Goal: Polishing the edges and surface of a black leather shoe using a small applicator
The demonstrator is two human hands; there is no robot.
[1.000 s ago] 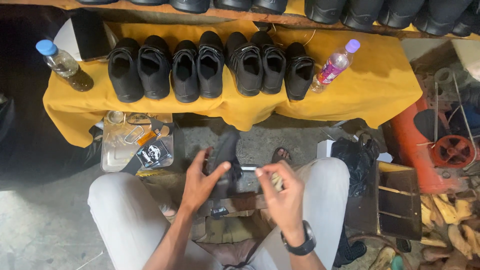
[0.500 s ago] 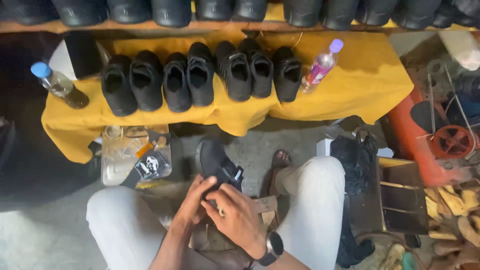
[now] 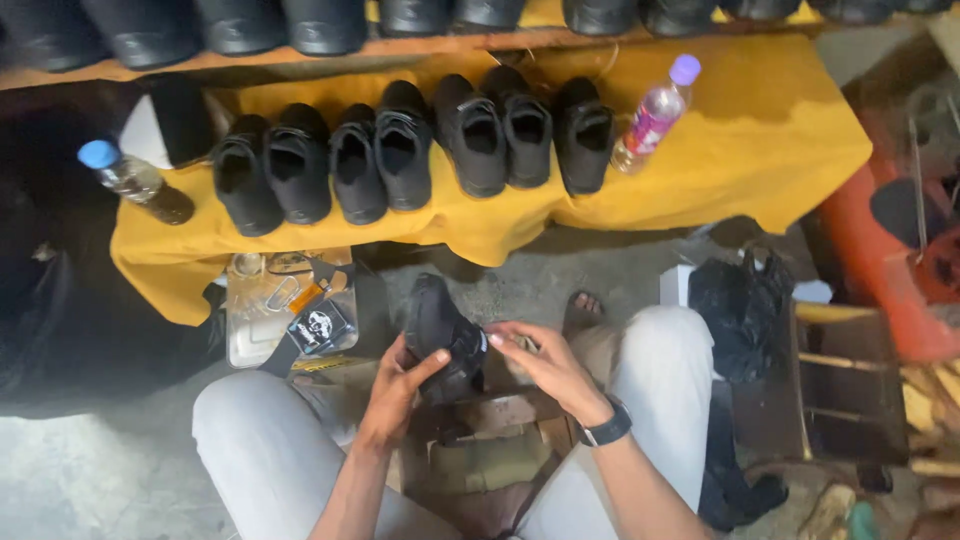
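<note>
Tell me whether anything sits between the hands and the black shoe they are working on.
Nothing visible does. The left hand already grips the black shoe from its left side, and the right hand touches its right side at the fingertips. The shoe is held above a wooden block between the knees.

A black shoe sits at the lower centre of the frame, toe pointing up the frame, tilted, held above the knees.

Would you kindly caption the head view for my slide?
Seated person's left hand and right hand hold a black shoe before a shoe-lined yellow bench.
</note>
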